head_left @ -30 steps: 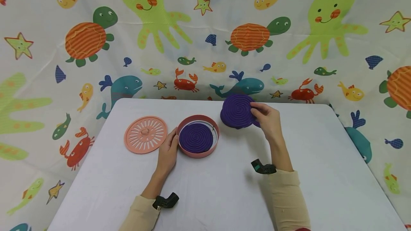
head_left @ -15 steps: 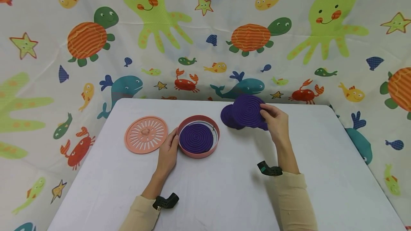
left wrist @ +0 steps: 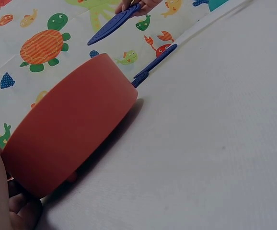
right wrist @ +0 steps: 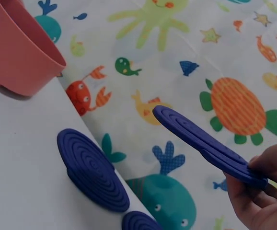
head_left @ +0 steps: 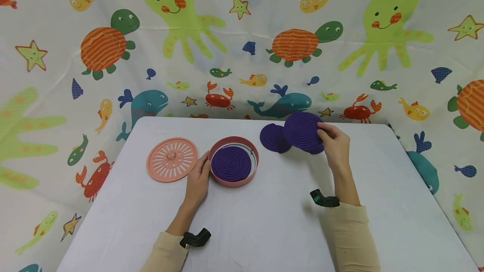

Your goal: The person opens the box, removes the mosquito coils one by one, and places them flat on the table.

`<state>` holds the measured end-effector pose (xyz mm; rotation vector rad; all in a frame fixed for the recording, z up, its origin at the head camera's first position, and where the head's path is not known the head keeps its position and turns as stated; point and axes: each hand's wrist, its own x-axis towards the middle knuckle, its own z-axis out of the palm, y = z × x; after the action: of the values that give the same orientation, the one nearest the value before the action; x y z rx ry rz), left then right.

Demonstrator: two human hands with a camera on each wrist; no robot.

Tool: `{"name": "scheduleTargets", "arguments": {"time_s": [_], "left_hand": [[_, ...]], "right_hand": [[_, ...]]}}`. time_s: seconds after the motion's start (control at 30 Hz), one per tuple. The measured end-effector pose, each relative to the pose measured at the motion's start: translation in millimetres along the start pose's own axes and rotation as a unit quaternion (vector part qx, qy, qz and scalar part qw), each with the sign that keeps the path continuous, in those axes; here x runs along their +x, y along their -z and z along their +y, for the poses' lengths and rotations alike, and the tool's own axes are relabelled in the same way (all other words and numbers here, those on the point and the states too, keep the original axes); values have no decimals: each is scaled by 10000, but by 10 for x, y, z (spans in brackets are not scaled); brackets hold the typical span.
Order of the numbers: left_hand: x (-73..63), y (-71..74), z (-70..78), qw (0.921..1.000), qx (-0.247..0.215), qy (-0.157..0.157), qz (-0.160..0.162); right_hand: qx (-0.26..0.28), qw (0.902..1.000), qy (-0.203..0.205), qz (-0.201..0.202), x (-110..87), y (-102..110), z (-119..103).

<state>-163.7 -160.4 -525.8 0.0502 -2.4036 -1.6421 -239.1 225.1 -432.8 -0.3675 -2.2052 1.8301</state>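
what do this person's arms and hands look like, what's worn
The left sleeve and right sleeve are plain beige. The left wrist camera and right wrist camera are black and bent, the right one with a green patch. The left hand and right hand are bare.

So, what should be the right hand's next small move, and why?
Probably lower the raised purple spiral coaster onto the table, near the other coasters: the right hand has drawn it farther from the pink round holder, which the left hand holds.
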Motion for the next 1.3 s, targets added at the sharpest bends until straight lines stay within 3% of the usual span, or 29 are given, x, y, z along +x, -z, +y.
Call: {"name": "scheduleTargets", "arguments": {"time_s": [0.53,1.3], "left_hand": [[-3,3,9,10000,44,12,-21],[-4,-4,-4,10000,59,-44,-5]], "right_hand": [[202,9989,-197,364,71,212,115],[1290,9861,-586,864,234,421,234]]}}
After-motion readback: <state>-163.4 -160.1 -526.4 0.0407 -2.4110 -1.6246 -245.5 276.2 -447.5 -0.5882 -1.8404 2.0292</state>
